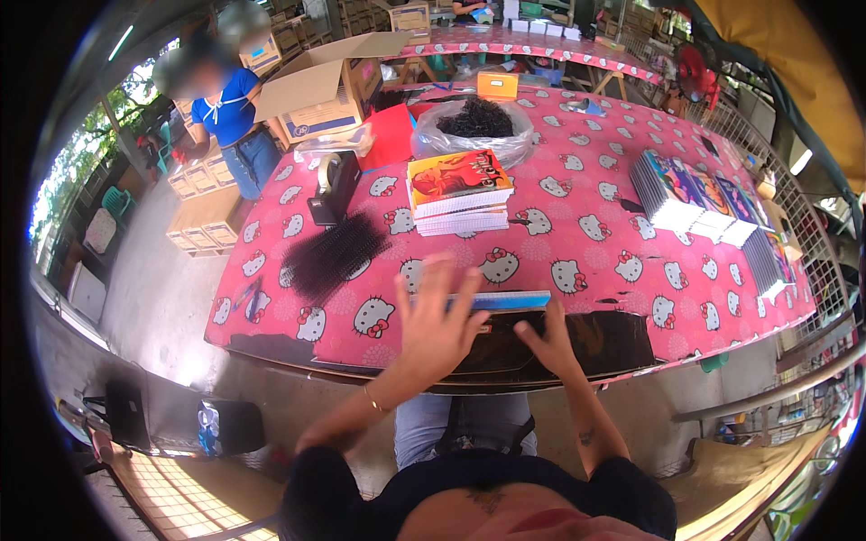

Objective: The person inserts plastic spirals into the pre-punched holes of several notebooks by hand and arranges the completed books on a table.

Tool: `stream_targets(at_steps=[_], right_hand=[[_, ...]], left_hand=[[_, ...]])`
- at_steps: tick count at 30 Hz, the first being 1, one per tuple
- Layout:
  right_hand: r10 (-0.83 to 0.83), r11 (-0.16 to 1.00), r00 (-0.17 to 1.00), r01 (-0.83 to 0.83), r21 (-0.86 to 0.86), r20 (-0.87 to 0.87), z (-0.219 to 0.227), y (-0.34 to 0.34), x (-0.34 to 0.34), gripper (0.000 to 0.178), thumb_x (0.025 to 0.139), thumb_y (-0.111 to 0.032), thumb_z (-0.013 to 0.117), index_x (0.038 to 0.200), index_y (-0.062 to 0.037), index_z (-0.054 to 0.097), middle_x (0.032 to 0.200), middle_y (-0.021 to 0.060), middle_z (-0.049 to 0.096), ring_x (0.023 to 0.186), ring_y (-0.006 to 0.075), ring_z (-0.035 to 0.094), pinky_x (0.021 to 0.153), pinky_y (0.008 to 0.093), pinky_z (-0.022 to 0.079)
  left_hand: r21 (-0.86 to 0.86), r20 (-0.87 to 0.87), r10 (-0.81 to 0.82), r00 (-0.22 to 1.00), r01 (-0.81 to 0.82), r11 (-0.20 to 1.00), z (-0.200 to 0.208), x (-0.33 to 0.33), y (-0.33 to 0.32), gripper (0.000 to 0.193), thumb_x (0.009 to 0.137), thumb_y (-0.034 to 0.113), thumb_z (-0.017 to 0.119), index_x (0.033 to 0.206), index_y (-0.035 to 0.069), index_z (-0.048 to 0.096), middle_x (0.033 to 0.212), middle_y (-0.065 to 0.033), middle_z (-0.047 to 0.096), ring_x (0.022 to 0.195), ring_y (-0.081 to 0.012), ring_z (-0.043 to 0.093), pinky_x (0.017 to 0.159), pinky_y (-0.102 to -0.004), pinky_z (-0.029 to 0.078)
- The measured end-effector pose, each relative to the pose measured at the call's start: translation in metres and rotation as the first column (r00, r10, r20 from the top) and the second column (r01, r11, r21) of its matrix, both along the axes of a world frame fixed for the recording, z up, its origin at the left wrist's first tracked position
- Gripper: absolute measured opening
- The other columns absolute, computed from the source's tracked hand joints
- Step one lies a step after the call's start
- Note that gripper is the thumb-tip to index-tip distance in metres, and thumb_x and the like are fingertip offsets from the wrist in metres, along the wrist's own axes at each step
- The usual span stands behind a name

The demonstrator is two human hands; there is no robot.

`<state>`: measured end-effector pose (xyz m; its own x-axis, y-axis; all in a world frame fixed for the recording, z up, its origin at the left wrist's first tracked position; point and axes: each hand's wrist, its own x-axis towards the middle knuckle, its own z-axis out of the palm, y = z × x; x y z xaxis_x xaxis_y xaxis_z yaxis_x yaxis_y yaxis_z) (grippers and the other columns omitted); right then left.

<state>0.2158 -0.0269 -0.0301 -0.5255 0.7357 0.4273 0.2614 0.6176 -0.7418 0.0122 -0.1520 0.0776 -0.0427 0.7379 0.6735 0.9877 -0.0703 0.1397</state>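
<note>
A notebook (pixel 512 300), showing a blue edge and white pages, lies near the table's front edge. My left hand (pixel 435 320), a little blurred, is over its left end with the fingers spread. At the other end my right hand (pixel 550 341) has its fingertips against the notebook's corner, thumb held apart. Just beyond stands a stack of notebooks (pixel 460 194) with an orange and red cover on top. To the left lies a bundle of thin black plastic coils (pixel 336 257), and behind it a black tape dispenser (pixel 335 185).
The table (pixel 586 194) has a pink patterned cover, torn to a dark surface in front. A plastic bag of black coils (pixel 474 122) and an open carton (pixel 317 113) stand at the back. Several notebook stacks (pixel 686 212) are on the right. A person (pixel 227 113) stands at far left.
</note>
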Motion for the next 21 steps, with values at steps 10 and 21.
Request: stream_targets(at_steps=[10, 21], right_hand=[[0.16, 0.886, 0.86, -0.342, -0.314, -0.485, 0.021, -0.013, -0.029, 0.065, 0.102, -0.036, 0.051, 0.152, 0.0003, 0.03, 0.149, 0.0158, 0.041, 0.139, 0.0254, 0.038, 0.116, 0.0397, 0.026], [-0.219, 0.577, 0.895, -0.202, -0.791, -0.388, 0.056, 0.179, -0.128, 0.103, 0.091, -0.076, 0.042, 0.157, -0.0035, 0.011, 0.16, 0.0236, 0.017, 0.148, 0.0309, 0.021, 0.121, 0.0458, 0.014]], left_hand=[[0.315, 0.939, -0.295, 0.179, -0.1, 0.944, -0.096, 0.003, -0.013, 0.06, 0.107, 0.036, 0.039, 0.15, -0.005, 0.031, 0.153, -0.0178, 0.035, 0.143, -0.0265, 0.032, 0.117, -0.0388, 0.024], [-0.067, 0.997, 0.069, -0.035, 0.057, 0.996, -0.073, -0.18, 0.199, 0.085, 0.093, 0.06, 0.054, 0.152, 0.002, 0.033, 0.152, -0.0177, 0.039, 0.135, -0.0296, 0.043, 0.112, -0.042, 0.034]])
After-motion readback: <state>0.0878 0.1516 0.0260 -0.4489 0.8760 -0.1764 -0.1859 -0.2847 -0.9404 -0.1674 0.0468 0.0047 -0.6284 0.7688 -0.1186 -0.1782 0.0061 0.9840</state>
